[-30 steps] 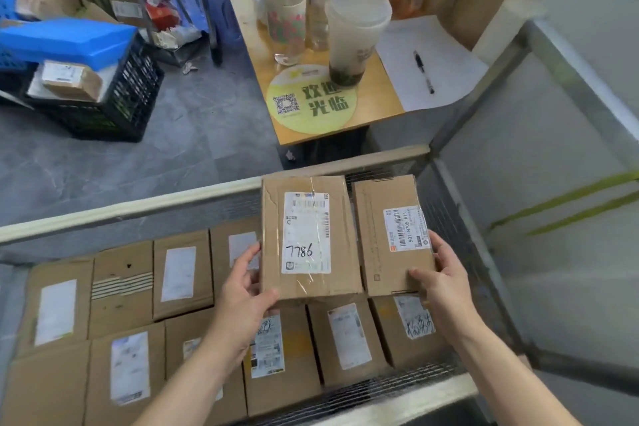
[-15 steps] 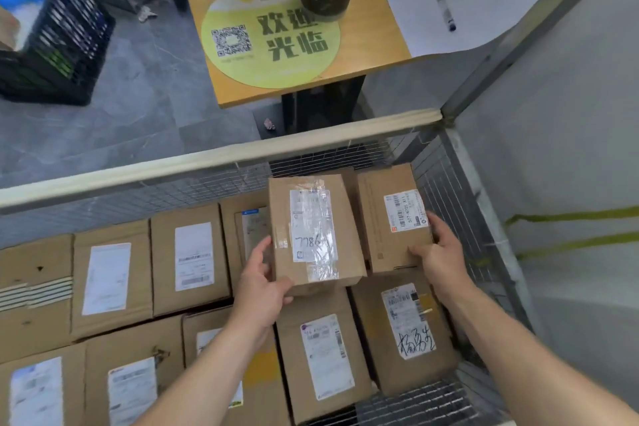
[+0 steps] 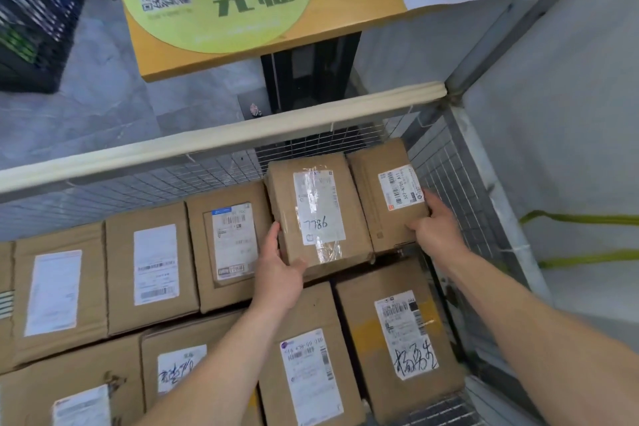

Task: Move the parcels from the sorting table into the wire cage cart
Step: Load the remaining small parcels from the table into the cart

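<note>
Two boxes sit low in the cart, right by the fingers. Left hand clamped on the 7786 box, right hand gripping the second box. Packed boxes under both wrists, layer approx. full. Sorting table out of shot, so no. left: can't tell.

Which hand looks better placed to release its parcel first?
Right, probably. The right hand holds the barcode parcel in the cage corner, beside the mesh; the 7786 parcel in the left hand looks tilted, unsettled.
</note>
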The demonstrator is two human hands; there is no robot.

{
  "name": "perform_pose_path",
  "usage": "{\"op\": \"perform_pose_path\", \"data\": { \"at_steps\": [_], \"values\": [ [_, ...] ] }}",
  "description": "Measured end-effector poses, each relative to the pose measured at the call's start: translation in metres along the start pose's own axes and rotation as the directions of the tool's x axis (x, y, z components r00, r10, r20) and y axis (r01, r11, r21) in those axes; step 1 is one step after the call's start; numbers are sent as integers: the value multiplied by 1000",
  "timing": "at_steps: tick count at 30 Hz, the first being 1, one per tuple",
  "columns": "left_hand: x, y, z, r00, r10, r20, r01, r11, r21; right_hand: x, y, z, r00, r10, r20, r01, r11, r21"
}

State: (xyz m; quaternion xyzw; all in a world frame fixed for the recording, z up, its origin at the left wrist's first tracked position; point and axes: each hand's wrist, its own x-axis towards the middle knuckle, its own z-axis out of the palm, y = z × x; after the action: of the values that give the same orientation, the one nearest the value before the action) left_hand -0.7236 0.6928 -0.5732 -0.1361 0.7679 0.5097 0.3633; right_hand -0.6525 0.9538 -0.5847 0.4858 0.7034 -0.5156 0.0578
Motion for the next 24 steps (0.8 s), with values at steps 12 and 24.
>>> {"op": "perform_pose_path", "data": {
  "at_steps": [12,24],
  "values": [
    [-21,21,-17,1000,-19,-16,23,953,301,-33,-18,-4,999,-43,23,45,994,-98],
    [-152,127,-102,794,490,361,-556,345,756,-231,-98,-26,932,-356,-75,297,863,-409]
  ]
}}
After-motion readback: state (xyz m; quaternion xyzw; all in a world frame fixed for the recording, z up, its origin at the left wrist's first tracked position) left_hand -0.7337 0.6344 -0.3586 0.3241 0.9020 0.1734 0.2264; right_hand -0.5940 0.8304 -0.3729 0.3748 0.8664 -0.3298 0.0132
